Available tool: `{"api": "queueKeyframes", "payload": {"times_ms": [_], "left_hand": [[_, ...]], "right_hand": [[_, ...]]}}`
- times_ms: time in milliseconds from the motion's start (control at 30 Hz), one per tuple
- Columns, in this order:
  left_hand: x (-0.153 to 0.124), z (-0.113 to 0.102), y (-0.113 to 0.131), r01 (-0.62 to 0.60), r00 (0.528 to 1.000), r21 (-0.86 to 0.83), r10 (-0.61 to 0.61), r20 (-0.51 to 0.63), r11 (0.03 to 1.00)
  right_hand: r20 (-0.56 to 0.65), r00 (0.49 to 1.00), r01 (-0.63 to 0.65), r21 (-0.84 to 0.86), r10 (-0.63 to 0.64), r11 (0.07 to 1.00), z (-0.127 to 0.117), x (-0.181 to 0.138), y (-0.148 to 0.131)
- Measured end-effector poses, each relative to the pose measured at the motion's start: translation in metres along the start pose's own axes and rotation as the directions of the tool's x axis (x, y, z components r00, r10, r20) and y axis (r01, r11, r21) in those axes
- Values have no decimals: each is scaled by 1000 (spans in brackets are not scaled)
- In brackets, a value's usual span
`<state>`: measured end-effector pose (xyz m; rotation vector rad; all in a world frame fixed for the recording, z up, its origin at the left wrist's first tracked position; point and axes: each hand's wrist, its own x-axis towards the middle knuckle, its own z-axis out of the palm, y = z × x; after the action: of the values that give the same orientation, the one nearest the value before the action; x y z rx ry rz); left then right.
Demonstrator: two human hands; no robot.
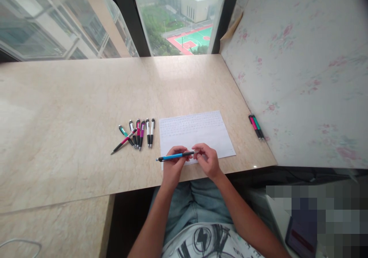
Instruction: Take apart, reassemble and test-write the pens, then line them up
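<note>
flowered wall (301, 70), perhaps a phone (300, 237)

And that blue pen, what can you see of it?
The blue pen has a plastic-looking blue barrel with a dark clip end, a black grip and a slim, metallic-looking tip. The left hand holds it nearly level, tip toward the right, above the near part of the sheet. The right hand is at the tip; whether it touches is unclear.
</note>
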<state>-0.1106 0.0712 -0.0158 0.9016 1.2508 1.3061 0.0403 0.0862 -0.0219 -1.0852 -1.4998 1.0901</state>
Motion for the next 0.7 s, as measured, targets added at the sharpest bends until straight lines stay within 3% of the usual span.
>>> {"api": "queueKeyframes", "payload": {"times_ms": [167,433,700], "left_hand": [[0,0,1,-13,1000,1,13,18,1000],[-6,0,4,36,994,-64,-29,103,997],[-4,-6,-5,5,996,-89,3,86,996]], "right_hand": [[8,999,38,0,-38,999,0,-1,-3],[-109,993,-63,-76,54,995,3,2,0],[-55,998,-34,-64,30,997,3,2,1]]}}
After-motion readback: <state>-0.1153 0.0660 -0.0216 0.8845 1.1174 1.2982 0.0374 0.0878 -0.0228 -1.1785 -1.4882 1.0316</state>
